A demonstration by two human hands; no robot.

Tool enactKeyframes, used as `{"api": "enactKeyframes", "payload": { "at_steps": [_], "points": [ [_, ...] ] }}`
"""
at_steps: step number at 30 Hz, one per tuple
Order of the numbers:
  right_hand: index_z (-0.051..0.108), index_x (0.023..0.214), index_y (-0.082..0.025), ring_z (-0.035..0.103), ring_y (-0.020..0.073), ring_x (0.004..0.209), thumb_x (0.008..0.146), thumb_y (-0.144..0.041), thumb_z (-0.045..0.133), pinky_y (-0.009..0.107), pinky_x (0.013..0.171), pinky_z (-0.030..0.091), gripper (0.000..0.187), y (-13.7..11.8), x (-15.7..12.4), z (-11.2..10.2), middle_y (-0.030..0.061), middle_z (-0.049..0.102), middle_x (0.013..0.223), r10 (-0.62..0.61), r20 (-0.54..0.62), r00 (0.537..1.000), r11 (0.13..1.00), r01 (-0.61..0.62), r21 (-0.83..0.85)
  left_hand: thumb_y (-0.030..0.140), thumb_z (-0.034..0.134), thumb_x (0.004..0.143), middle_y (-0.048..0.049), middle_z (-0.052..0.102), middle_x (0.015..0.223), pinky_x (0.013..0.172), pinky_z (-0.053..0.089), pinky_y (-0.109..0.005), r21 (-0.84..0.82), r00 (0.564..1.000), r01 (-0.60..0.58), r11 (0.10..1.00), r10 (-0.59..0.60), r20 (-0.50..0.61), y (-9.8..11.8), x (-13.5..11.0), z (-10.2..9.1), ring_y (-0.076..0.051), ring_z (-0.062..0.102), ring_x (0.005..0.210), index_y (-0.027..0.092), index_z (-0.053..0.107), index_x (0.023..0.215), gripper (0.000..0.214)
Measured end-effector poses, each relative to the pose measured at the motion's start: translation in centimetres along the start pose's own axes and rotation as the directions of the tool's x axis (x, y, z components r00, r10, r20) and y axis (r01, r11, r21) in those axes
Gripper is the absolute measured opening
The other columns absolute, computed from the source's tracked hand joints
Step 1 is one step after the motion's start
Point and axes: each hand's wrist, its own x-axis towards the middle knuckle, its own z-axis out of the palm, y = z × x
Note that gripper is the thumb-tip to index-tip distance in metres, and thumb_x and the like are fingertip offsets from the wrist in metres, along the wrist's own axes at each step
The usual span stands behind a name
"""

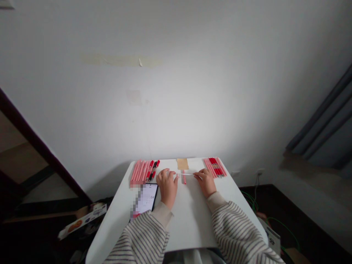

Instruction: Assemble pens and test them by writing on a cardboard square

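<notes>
One white rod (189, 175) between half-curled hands (168, 185) (206, 182)

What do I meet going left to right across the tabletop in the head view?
Left row of pens → left hand → lone pink pen → right hand → right row of pens.

Pinching a thin white stick (188, 174) with the right hand (206, 182), curving the left hand (167, 185) near its other end. Reaching over a white surface (189, 220), between two rows of pens (141, 171).
</notes>
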Motion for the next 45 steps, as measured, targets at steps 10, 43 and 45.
{"api": "enactKeyframes", "payload": {
  "at_steps": [10,43,45],
  "points": [
    [0.075,0.086,-0.025,0.054,0.0203,0.085,0.083,-0.026,0.06,0.033,0.077,0.044,0.015,-0.2,0.1,0.1,0.0066,0.062,0.083,-0.014,0.018,1.0,1.0,0.014,-0.01,0.031,0.06,0.079,-0.0054,0.056,0.113,0.099,0.035,-0.042,-0.123,0.998,0.001,0.992,0.007,0.067,0.2,-0.2,0.7,-0.023,0.046,0.113,0.029,0.07,0.089,0.014],
    [0.063,0.115,-0.022,0.053,0.0223,0.093,0.086,-0.023,0.053,0.039,0.088,0.044,0.031,-0.3,0.1,-0.3,0.0058,0.064,0.091,0.044,0.035,0.998,0.999,-0.045,0.024,0.023,0.046,0.086,-0.0086,0.06,0.107,0.09,0.037,-0.04,0.006,0.988,0.107,0.994,-0.105,-0.109,-0.6,0.1,1.2,-0.024,0.05,0.103,0.018,0.061,0.09,0.017],
    [0.063,0.116,-0.022,0.053,0.0223,0.093,0.086,-0.021,0.053,0.039,0.088,0.044,0.031,-0.3,0.1,-0.3,0.0057,0.065,0.091,0.051,0.046,0.998,0.998,-0.052,0.022,0.024,0.045,0.086,-0.0094,0.061,0.105,0.089,0.037,-0.041,0.049,0.986,0.121,0.991,-0.114,-0.119,-0.6,0.1,1.1,-0.025,0.051,0.101,0.016,0.061,0.093,0.02]
  ]
}}
